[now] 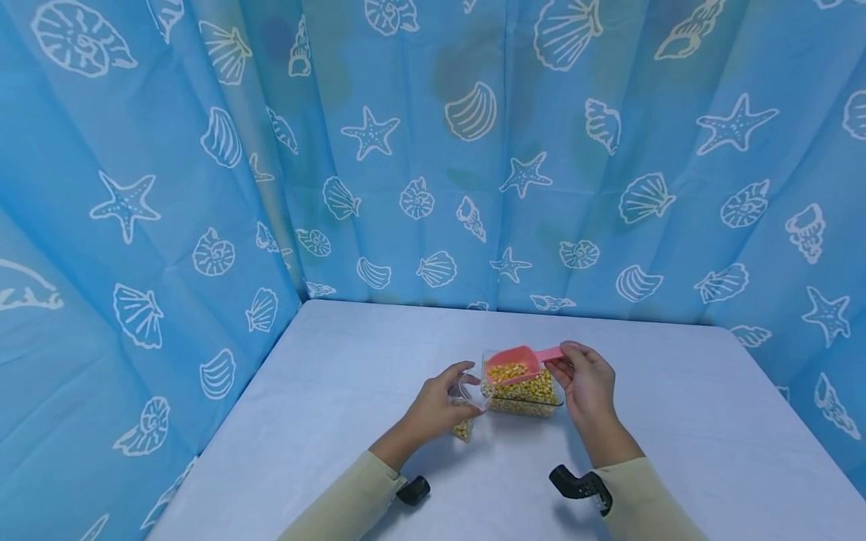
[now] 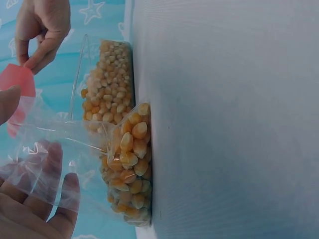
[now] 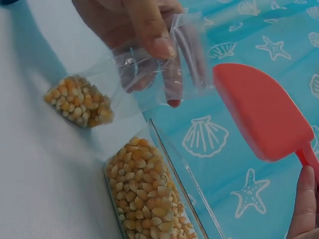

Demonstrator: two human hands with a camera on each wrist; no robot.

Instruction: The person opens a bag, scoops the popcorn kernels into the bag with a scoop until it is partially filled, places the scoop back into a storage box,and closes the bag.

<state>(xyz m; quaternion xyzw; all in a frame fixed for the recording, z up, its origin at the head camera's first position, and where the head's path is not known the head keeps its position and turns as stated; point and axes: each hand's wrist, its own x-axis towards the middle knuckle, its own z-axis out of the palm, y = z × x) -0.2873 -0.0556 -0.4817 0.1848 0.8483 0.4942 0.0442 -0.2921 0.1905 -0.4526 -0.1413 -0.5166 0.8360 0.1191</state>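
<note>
My left hand (image 1: pixel 433 406) holds a clear plastic bag (image 2: pixel 132 172) by its upper part, thumb on one side and fingers spread on the other. Corn kernels fill the bottom of the bag, which appears to rest on the table. With thumb and fingers, my right hand (image 1: pixel 590 379) pinches the handle of a pinkish-red scoop (image 3: pixel 264 112). Yellow kernels (image 1: pixel 507 371) lie in the scoop, whose front edge is close to the bag's mouth. Below the scoop stands a clear rectangular container (image 1: pixel 558 397) with many kernels (image 3: pixel 144 189) in it.
A white-covered table (image 1: pixel 358 346) carries the container and bag. Behind it and along the left hangs a blue curtain (image 1: pixel 433 158) with white shell and starfish prints. Black wrist devices (image 1: pixel 580 485) sit at both sleeve cuffs.
</note>
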